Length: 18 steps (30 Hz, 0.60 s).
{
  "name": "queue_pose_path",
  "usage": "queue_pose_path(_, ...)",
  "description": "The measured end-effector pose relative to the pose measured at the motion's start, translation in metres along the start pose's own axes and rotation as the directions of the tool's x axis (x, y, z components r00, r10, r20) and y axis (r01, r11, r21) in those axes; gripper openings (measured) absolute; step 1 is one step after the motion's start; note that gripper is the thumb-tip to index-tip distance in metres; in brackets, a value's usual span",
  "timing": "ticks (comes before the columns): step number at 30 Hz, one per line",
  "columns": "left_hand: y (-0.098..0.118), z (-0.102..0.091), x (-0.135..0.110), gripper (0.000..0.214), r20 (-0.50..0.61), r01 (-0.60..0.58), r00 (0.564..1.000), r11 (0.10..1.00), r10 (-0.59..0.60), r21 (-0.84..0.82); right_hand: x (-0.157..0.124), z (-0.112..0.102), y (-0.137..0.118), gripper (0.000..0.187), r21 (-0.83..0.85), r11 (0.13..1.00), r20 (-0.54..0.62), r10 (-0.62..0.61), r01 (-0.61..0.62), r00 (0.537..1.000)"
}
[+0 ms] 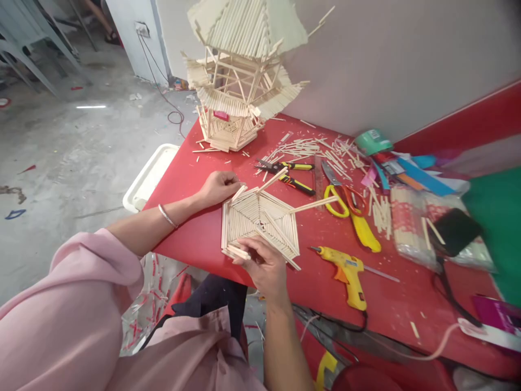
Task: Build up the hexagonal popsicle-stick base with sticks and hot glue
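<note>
Red table (pixel 179 233): spread beneath both hands.
Tower (pixel 248 46): stood beyond the left hand.
Stick base (pixel 242 217): lay between the hands.
Scissors (pixel 331 175): lay right of both hands.
Glue gun (pixel 350 271): lay right of the right hand.
Right hand (pixel 264 262): pinched the near post (pixel 237 252).
Left hand (pixel 220 188): curled at the far post (pixel 238 194); couldn't tell if gripping.

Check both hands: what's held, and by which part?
Right hand pinches the near-left post by its free end; left hand is at the far-left post, hold unclear.

Left hand (pixel 221 188), perhaps gripping, curls inward; right hand (pixel 265 262) pinches.
</note>
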State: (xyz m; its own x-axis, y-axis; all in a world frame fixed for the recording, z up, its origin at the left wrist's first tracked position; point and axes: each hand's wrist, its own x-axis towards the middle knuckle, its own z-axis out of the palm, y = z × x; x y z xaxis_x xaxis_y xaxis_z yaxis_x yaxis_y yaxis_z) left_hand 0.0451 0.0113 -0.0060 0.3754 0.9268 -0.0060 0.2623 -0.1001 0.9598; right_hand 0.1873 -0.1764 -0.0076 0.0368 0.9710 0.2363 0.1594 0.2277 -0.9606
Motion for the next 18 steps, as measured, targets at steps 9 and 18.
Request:
queue_pose_path(9,-0.0016,0.0009,0.0003,0.038,-0.001,-0.011,1.000,0.999,0.011,-0.030,-0.0005,0.0013,-0.0003,0.021,-0.145,0.989,-0.015,0.037,-0.039,0.999)
queue_pose_path(18,-0.0058,0.0011,0.0009,0.042,-0.003,-0.014,1.000,1.000,0.014,-0.028,-0.0004,0.0013,-0.0005,0.026,-0.184,0.981,-0.005,0.069,-0.069,0.998)
